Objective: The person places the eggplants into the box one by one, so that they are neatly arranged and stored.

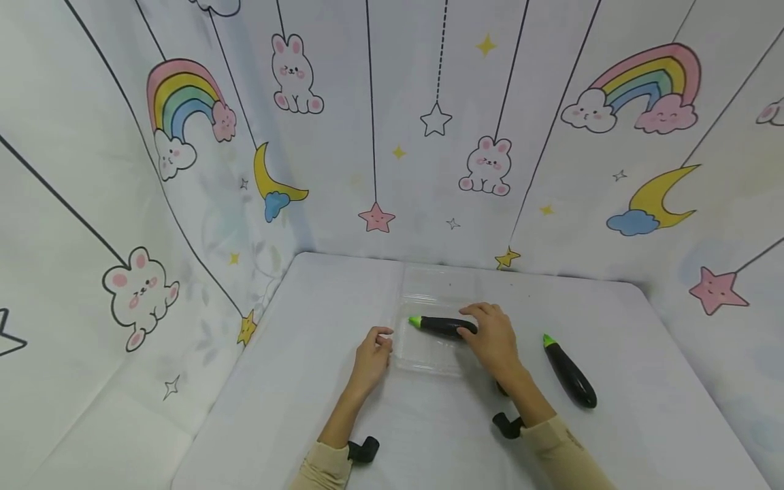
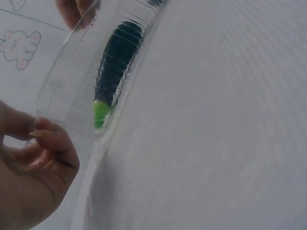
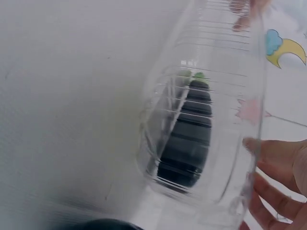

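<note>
A toy eggplant (image 1: 442, 327), glossy black with a bright green tip, lies in a clear plastic box (image 1: 422, 357) in the head view. Through the ribbed wall the same eggplant (image 3: 187, 134) shows in the right wrist view. My left hand (image 2: 36, 163) pinches the box's rim between thumb and forefinger. On the opposite side, my right hand (image 1: 493, 340) has its thumb and fingers at the rim, beside the eggplant's black end. In the right wrist view, that hand's fingers (image 3: 273, 194) grip the rim, apart from the eggplant.
A second toy eggplant (image 1: 571, 373) lies on the white table (image 1: 294, 381) to the right. Part of a dark thing (image 1: 501, 388) shows beneath my right forearm, mostly hidden. The box's clear lid (image 1: 441, 280) lies folded back towards the patterned wall curtain (image 1: 343, 136).
</note>
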{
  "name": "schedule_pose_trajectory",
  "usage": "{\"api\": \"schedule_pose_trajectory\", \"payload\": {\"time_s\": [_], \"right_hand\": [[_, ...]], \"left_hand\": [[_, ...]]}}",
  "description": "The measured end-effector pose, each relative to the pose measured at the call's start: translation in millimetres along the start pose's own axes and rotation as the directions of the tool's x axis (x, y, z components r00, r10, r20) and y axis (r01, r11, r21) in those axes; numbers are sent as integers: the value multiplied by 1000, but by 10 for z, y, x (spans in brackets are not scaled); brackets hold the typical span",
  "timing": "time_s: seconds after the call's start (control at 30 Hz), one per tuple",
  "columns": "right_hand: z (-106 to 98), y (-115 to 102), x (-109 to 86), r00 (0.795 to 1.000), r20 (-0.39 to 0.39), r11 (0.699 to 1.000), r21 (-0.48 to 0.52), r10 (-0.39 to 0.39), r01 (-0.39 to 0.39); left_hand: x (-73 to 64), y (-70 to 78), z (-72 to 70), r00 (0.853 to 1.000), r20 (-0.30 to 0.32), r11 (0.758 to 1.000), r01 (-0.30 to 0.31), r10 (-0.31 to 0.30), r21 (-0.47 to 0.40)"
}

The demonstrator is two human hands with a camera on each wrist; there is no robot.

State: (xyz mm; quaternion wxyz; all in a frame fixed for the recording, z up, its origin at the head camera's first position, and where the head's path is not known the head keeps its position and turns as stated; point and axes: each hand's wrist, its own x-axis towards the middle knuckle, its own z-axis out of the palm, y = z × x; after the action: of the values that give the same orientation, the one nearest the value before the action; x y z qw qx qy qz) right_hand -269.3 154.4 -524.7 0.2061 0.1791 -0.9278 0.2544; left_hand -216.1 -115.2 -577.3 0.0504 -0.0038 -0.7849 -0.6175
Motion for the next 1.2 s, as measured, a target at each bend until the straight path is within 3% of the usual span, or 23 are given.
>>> {"api": "schedule_pose_trajectory", "payload": {"time_s": [0.27,0.6,0.7,0.9,1.2], "right_hand": [[-150,57,-95,996,-67,998,32,50,-48],[-285,247,-253,980,-31,980,-15,197,-198],[-329,260,-293,966,17,965,-43,259,-258],[-402,230,-372,917,86,921,-59,388,-384],[-400,314,-476,896,86,900,-48,436,-433]], "left_hand": [[-3,-5,-4,1000,11,1000,-2,1,12],[8,-22,5,1000,-2,1000,7,-7,-1],[10,-12,3,1000,-7,1000,6,-6,-4],[3,-1,-2,1000,-7,1000,8,-8,16],[0,17,-12,999,28,999,26,-26,20]]}}
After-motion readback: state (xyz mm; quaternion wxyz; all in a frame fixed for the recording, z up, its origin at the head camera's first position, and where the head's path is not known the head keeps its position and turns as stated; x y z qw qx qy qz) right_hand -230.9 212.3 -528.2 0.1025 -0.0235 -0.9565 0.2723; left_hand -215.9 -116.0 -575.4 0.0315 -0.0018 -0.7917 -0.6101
